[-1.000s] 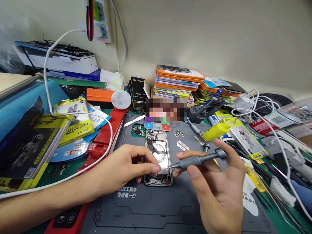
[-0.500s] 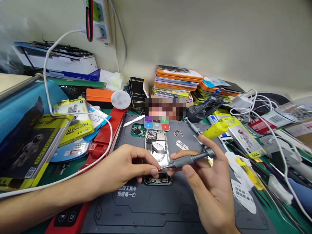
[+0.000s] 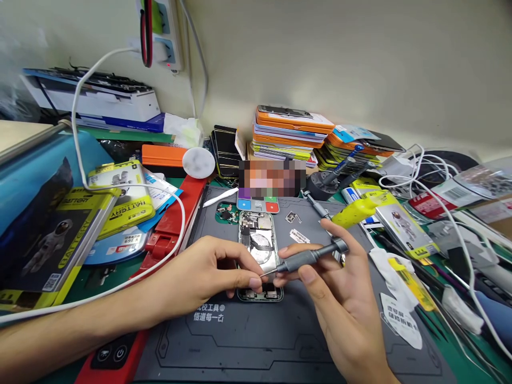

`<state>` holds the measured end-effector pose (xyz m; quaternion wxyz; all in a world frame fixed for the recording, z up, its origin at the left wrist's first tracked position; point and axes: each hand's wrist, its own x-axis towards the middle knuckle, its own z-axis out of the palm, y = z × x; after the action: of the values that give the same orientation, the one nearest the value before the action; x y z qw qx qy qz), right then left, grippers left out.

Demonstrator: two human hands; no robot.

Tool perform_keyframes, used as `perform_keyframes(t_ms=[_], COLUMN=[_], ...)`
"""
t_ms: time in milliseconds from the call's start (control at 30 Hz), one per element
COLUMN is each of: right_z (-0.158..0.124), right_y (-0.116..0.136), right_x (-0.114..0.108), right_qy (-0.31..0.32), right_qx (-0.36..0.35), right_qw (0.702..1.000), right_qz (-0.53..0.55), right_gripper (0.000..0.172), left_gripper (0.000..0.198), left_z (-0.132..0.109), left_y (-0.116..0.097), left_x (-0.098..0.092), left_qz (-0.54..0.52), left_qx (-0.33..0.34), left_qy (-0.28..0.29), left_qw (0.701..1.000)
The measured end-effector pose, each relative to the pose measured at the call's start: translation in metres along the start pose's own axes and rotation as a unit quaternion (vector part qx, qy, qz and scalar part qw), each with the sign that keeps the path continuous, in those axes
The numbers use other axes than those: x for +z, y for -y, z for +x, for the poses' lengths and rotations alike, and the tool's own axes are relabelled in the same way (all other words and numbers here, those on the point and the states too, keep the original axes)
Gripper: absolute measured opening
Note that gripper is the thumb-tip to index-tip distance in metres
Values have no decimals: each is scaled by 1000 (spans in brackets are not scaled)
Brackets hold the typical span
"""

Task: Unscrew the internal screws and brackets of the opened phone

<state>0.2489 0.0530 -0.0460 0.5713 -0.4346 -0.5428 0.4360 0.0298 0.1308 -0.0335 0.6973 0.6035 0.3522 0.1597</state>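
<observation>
An opened phone (image 3: 262,226) lies on a dark grey work mat (image 3: 240,341), its inner parts showing. My right hand (image 3: 348,304) holds a grey precision screwdriver (image 3: 308,259) slantwise above the phone's lower half, the index finger up by its rear cap. The thin shaft points left to the fingertips of my left hand (image 3: 224,272). There, thumb and forefinger are pinched together at the screwdriver's tip; whatever lies between them is too small or hidden to tell. Both hands cover part of the phone.
A razor blade (image 3: 300,236) and a small metal part (image 3: 293,217) lie right of the phone. A yellow bottle (image 3: 356,212) stands beyond my right hand. Battery boxes (image 3: 122,197) and a red clamp bar (image 3: 168,234) flank the left, with a white cable (image 3: 182,234) looping over.
The screwdriver's rear end has swung slightly left and up, and my right fingers have shifted on it. My left hand keeps its pinch at the tip.
</observation>
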Motion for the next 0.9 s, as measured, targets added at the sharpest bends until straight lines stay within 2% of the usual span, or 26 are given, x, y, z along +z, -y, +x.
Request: perform_keyframes(t_ms=[267,533,700,900], right_z=[2,2,2,1], right_y=[0,-1,1,1], right_x=[-2,-4,-3,0], right_qy=[6,2,11,-4], right_qx=[26,35,33,16], right_qw=[999,999,999,999], right_qz=[26,34,40,34], right_gripper=[56,57,54,53], left_gripper=[18,15,21,18], left_z=[-1,-1,-3,-1], left_y=[0,-1,-1,1], left_x=[1,0,1,0], left_qz=[-30,-18,-8,-14], left_qx=[4,7,-7,4], left_qy=[-1,-10,-9,-4], left_qw=[1000,1000,1000,1000])
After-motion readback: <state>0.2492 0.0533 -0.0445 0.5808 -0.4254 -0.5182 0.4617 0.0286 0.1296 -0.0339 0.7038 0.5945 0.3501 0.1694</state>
